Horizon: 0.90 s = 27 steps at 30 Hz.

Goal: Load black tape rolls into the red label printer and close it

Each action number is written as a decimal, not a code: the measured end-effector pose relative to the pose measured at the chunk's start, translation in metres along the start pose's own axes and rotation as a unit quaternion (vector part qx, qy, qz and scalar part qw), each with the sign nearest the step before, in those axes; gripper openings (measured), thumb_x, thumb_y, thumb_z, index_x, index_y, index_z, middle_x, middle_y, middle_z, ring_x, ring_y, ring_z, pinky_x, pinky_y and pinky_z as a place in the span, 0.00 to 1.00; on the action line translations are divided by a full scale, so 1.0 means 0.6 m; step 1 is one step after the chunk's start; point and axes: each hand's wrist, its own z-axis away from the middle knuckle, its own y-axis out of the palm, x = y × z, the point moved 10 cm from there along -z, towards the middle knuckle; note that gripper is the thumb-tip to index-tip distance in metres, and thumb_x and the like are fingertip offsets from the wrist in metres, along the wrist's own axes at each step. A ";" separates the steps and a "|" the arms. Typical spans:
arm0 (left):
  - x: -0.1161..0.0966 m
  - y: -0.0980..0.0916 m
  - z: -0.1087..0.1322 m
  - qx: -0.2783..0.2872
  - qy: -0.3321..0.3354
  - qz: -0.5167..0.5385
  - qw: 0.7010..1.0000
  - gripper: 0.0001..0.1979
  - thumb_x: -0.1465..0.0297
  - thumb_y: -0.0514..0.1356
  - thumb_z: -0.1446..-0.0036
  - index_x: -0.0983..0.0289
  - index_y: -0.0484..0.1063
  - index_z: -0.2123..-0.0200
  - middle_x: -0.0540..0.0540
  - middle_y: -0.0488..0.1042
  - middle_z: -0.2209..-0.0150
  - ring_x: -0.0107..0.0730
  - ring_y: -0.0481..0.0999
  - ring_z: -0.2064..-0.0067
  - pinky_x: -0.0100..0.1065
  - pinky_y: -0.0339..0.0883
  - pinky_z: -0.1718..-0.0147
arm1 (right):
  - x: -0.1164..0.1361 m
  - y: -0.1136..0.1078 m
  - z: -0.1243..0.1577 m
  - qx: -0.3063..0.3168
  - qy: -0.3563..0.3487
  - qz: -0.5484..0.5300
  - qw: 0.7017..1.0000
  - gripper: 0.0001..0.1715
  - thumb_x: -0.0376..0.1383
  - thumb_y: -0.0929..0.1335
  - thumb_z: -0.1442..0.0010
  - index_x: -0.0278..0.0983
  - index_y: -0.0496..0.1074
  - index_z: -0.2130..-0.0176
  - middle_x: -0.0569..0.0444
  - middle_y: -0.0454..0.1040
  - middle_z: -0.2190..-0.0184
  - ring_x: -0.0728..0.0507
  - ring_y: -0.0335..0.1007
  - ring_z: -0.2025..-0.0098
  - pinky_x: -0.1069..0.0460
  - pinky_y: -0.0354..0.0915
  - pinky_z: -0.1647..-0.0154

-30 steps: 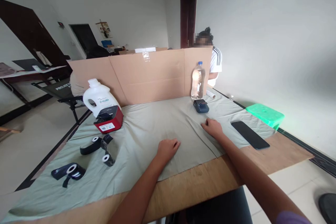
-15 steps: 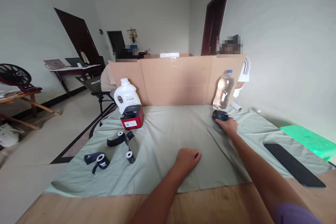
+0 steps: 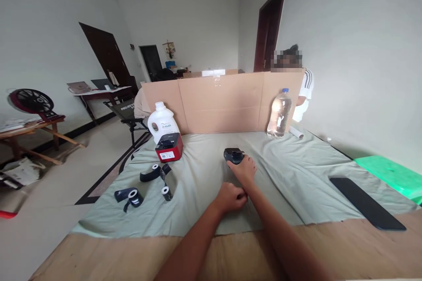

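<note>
My right hand point(image 3: 243, 170) is wrapped round the near end of a small black boxy device point(image 3: 233, 154), which is at the middle of the grey-green cloth point(image 3: 211, 142). What kind of device it is I cannot make out. Just nearer to me, my left hand point(image 3: 230, 197) lies on the cloth as a loose fist, with nothing seen in it. Its knuckles come close to my right wrist. On the left are several small rolls of black tape or paper, one roll point(image 3: 135, 197) partly unwound. Behind them stands a red and black box-shaped machine point(image 3: 169, 147) with a white label.
A white jug point(image 3: 164, 120) stands behind the red machine. A clear bottle with a blue cap point(image 3: 279, 114) is at the back right, beside a white tube point(image 3: 296, 132). A cardboard screen point(image 3: 220, 105) closes off the back. A long black pad point(image 3: 367, 202) lies right. A person sits behind the screen.
My right hand has brought the black device from near the bottle leftward to the middle of the cloth. My left hand stays nearly in place. The view has shifted slightly.
</note>
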 end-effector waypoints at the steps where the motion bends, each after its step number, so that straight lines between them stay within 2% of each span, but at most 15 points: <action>1: -0.002 -0.010 0.003 -0.018 0.016 -0.001 1.000 0.16 0.65 0.54 0.39 0.60 0.75 0.75 0.56 0.79 0.72 0.33 0.76 0.69 0.33 0.64 0.66 | -0.001 0.000 0.002 -0.008 0.000 0.005 1.000 0.39 0.54 0.72 0.51 0.32 0.68 0.48 0.28 0.71 0.51 0.21 0.66 0.44 0.33 0.60 0.47; 5: 0.009 -0.046 0.011 -0.102 0.020 -0.010 0.995 0.21 0.65 0.48 0.36 0.60 0.66 0.81 0.55 0.72 0.79 0.31 0.71 0.74 0.33 0.64 0.66 | -0.006 0.012 0.015 -0.019 -0.012 0.039 0.999 0.44 0.55 0.74 0.53 0.30 0.66 0.47 0.28 0.71 0.52 0.21 0.65 0.46 0.33 0.60 0.47; 8: 0.019 -0.050 0.011 -0.123 0.010 0.006 0.992 0.21 0.64 0.47 0.36 0.60 0.60 0.82 0.54 0.69 0.80 0.30 0.68 0.75 0.33 0.64 0.67 | -0.010 0.026 0.027 -0.006 -0.014 0.051 0.999 0.50 0.57 0.75 0.55 0.28 0.65 0.45 0.27 0.70 0.52 0.21 0.65 0.47 0.33 0.60 0.47; 11: 0.042 -0.057 0.011 -0.151 -0.037 0.037 0.987 0.22 0.61 0.46 0.36 0.60 0.54 0.82 0.53 0.65 0.81 0.30 0.66 0.75 0.32 0.63 0.67 | -0.014 0.033 0.035 0.010 -0.012 0.041 0.999 0.52 0.57 0.75 0.53 0.27 0.63 0.42 0.25 0.69 0.51 0.21 0.64 0.47 0.32 0.59 0.47; 14: 0.081 -0.073 0.018 -0.205 -0.115 0.079 0.969 0.22 0.58 0.45 0.35 0.60 0.50 0.81 0.50 0.61 0.82 0.29 0.63 0.75 0.31 0.61 0.69 | -0.018 0.032 0.038 0.019 -0.017 0.022 0.999 0.48 0.55 0.73 0.49 0.28 0.63 0.41 0.25 0.68 0.51 0.21 0.63 0.46 0.32 0.57 0.46; 16: 0.105 -0.084 0.027 -0.249 -0.160 0.114 0.948 0.23 0.56 0.45 0.35 0.60 0.50 0.80 0.49 0.58 0.81 0.27 0.60 0.76 0.30 0.59 0.71 | -0.024 0.026 0.034 0.010 -0.017 0.001 1.000 0.43 0.54 0.71 0.47 0.31 0.64 0.42 0.28 0.68 0.50 0.22 0.62 0.45 0.33 0.57 0.45; 20: 0.139 -0.095 0.043 -0.315 -0.207 0.184 0.908 0.21 0.56 0.47 0.33 0.60 0.58 0.77 0.47 0.61 0.79 0.26 0.62 0.75 0.28 0.60 0.72 | -0.034 0.016 0.020 -0.017 -0.030 -0.096 0.995 0.28 0.45 0.67 0.44 0.36 0.67 0.47 0.37 0.68 0.48 0.29 0.62 0.43 0.36 0.57 0.41; 22: 0.148 -0.094 0.043 -0.320 -0.215 0.211 0.899 0.16 0.59 0.49 0.33 0.60 0.65 0.70 0.48 0.69 0.75 0.27 0.68 0.72 0.28 0.64 0.69 | -0.043 0.016 0.012 -0.025 -0.028 -0.168 0.985 0.24 0.40 0.65 0.45 0.37 0.66 0.49 0.40 0.68 0.49 0.32 0.63 0.44 0.38 0.57 0.40; 24: 0.156 -0.087 0.036 -0.299 -0.218 0.226 0.901 0.11 0.62 0.51 0.34 0.61 0.69 0.58 0.52 0.77 0.64 0.30 0.75 0.63 0.29 0.69 0.62 | -0.056 0.020 0.005 -0.035 -0.010 -0.246 0.969 0.24 0.38 0.63 0.46 0.36 0.65 0.49 0.41 0.69 0.50 0.35 0.65 0.46 0.40 0.59 0.40; 25: 0.158 -0.081 0.030 -0.281 -0.215 0.228 0.907 0.13 0.64 0.52 0.35 0.61 0.69 0.51 0.55 0.79 0.56 0.32 0.77 0.57 0.31 0.70 0.57 | -0.064 0.024 0.002 -0.035 0.004 -0.284 0.958 0.25 0.38 0.62 0.45 0.36 0.63 0.48 0.40 0.68 0.50 0.36 0.65 0.47 0.41 0.61 0.41; 27: 0.160 -0.068 0.016 -0.240 -0.199 0.222 0.924 0.21 0.68 0.54 0.37 0.62 0.63 0.41 0.60 0.74 0.42 0.35 0.74 0.42 0.35 0.69 0.46 | -0.077 0.037 -0.003 -0.018 0.037 -0.348 0.936 0.29 0.38 0.61 0.45 0.35 0.60 0.44 0.39 0.68 0.47 0.37 0.66 0.46 0.42 0.63 0.42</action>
